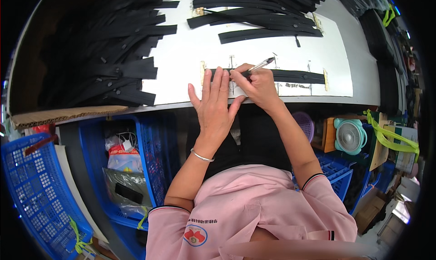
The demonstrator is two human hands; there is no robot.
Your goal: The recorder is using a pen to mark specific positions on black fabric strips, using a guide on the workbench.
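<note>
A black zipper (295, 76) lies straight across the white board (175, 85) near its front edge. My left hand (213, 101) rests flat on the zipper's left end, fingers stretched out and thumb apart. Just right of it, my right hand (262, 88) grips a clear-barrelled pen (263, 63) with a dark end. Its fingers are bent low over the zipper; the writing tip is hidden by them. Yellowish tape strips (325, 79) stand at the zipper's ends, and dark marks line the board around it.
Loose black zippers (91, 69) heap up at the left, beside a cardboard edge (68, 117). More zippers (272, 34) lie at the board's far side. Below the table stand blue crates (143, 155), one holding a phone (128, 193), and a small turquoise fan (350, 136).
</note>
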